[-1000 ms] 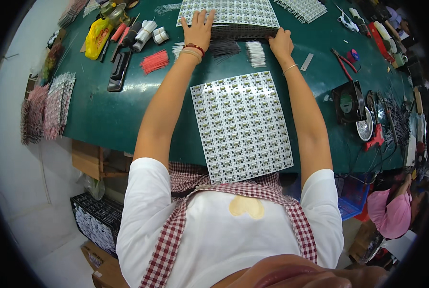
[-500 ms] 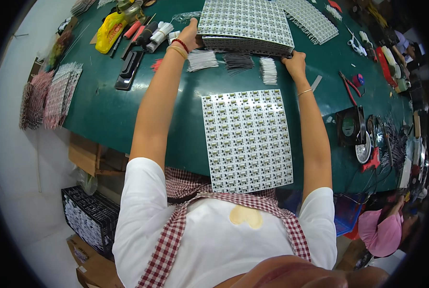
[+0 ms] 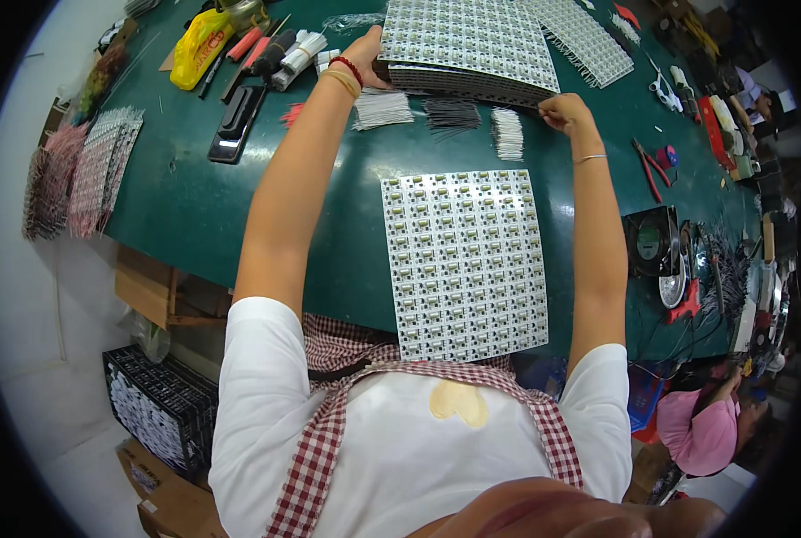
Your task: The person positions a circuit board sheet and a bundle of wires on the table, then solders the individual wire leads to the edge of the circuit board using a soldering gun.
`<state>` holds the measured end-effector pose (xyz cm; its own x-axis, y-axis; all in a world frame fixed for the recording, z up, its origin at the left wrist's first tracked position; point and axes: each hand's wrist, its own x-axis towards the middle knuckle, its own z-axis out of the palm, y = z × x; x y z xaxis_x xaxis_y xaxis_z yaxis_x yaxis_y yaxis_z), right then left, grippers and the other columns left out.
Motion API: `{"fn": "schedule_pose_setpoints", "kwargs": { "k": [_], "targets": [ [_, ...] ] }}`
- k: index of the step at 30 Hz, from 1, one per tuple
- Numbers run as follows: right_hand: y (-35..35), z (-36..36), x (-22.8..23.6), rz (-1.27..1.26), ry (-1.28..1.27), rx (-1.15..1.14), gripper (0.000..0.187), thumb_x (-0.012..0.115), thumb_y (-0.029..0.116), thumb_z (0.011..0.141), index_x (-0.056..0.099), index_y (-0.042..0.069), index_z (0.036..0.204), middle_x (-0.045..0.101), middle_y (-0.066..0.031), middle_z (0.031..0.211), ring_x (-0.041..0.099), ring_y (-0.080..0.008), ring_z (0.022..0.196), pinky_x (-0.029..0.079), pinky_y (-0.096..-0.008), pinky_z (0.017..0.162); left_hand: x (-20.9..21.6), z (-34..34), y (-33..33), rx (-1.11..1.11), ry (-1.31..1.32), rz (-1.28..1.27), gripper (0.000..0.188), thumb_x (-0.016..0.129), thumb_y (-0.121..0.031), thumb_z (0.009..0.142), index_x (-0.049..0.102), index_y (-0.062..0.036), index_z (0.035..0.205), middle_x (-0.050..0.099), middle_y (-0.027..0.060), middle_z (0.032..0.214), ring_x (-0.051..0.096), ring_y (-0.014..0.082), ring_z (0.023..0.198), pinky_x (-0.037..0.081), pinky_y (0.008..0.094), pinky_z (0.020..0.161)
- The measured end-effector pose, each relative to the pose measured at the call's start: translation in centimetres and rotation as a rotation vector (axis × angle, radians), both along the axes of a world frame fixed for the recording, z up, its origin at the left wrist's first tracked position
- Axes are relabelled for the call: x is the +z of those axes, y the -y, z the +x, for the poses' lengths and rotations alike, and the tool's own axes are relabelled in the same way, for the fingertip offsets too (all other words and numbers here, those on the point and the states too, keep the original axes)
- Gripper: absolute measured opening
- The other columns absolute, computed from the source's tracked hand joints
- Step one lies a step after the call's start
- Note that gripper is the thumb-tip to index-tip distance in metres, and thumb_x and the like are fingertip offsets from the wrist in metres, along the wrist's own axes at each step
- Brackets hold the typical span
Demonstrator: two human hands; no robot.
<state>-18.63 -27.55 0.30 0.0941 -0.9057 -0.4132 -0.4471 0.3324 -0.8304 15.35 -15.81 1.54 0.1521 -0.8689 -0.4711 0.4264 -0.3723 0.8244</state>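
Note:
A thick stack of white circuit board panels (image 3: 468, 40) lies at the far middle of the green table, each panel covered in rows of small parts. My left hand (image 3: 365, 58) grips the stack's left edge, fingers partly hidden. At its near right corner, the curled fingers of my right hand (image 3: 565, 115) pinch the edge. Closer to me, a single circuit board panel (image 3: 466, 264) rests flat between my forearms. Just below the stack lie bundles of white wires (image 3: 383, 110), black wires (image 3: 451, 115) and short white wires (image 3: 508, 134).
At left are a black phone-like device (image 3: 236, 125), a yellow bag (image 3: 201, 49) and wired panels (image 3: 104, 170). Another wired panel (image 3: 589, 40) lies far right. Red pliers (image 3: 652, 169), scissors (image 3: 662, 88) and a black fan (image 3: 652, 240) sit at right. A person in pink (image 3: 698, 430) is beyond.
My right hand and forearm have shifted slightly right, and the forearm now covers a small grey strip. The stack appears slightly further right in the view. Both hands stay at its edges.

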Motion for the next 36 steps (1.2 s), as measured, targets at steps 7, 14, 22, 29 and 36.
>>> {"fn": "schedule_pose_setpoints", "kwargs": {
  "k": [7, 14, 22, 29, 36],
  "targets": [
    [0.8, -0.7, 0.4, 0.153, 0.187, -0.034, 0.008, 0.065, -0.002, 0.074, 0.057, 0.001, 0.073, 0.052, -0.0038, 0.059, 0.054, -0.0132, 0.055, 0.049, -0.027, 0.057, -1.2, 0.5, 1.6, 0.044, -0.046, 0.006, 0.049, 0.025, -0.043, 0.095, 0.046, -0.0092, 0.123, 0.051, 0.0127, 0.125, 0.047, 0.0278, 0.113, 0.033, 0.056, 0.095],
    [0.4, -0.4, 0.1, 0.135, 0.249, -0.049, 0.01, 0.064, -0.002, 0.075, 0.056, 0.001, 0.08, 0.057, -0.006, 0.072, 0.056, -0.0148, 0.066, 0.048, -0.0291, 0.063, -1.1, 0.5, 1.8, 0.056, -0.027, -0.002, 0.051, 0.027, -0.046, 0.095, 0.044, -0.0083, 0.126, 0.05, 0.0142, 0.127, 0.047, 0.0296, 0.115, 0.031, 0.0603, 0.095],
    [0.4, 0.7, -0.4, 0.054, 0.245, -0.078, 0.01, 0.063, -0.001, 0.074, 0.057, 0.0, 0.082, 0.058, -0.0085, 0.075, 0.057, -0.0163, 0.065, 0.049, -0.0292, 0.063, -1.3, 0.3, 1.5, 0.112, 0.095, -0.046, 0.053, 0.028, -0.047, 0.094, 0.043, -0.0084, 0.128, 0.049, 0.0146, 0.127, 0.046, 0.0307, 0.117, 0.032, 0.06, 0.094],
    [-5.7, 2.4, 2.6, -0.36, -0.124, -0.111, 0.014, 0.056, 0.009, 0.078, 0.062, -0.003, 0.082, 0.065, -0.0138, 0.08, 0.065, -0.0231, 0.068, 0.051, -0.0339, 0.057, -1.4, 0.3, -0.1, 0.048, 0.116, -0.117, 0.055, 0.029, -0.047, 0.094, 0.04, -0.0072, 0.131, 0.048, 0.015, 0.129, 0.044, 0.0319, 0.119, 0.03, 0.0592, 0.098],
    [-11.9, 10.8, 0.3, -1.095, -0.511, 0.692, 0.039, 0.056, 0.029, 0.086, 0.056, -0.003, 0.106, 0.059, -0.0185, 0.106, 0.052, -0.0342, 0.103, 0.043, -0.0412, 0.088, -3.3, 1.4, -0.5, -0.062, 0.703, -0.073, 0.06, 0.028, -0.046, 0.093, 0.042, 0.004, 0.124, 0.052, 0.0201, 0.121, 0.051, 0.0335, 0.109, 0.039, 0.0415, 0.094]
  ]
}}
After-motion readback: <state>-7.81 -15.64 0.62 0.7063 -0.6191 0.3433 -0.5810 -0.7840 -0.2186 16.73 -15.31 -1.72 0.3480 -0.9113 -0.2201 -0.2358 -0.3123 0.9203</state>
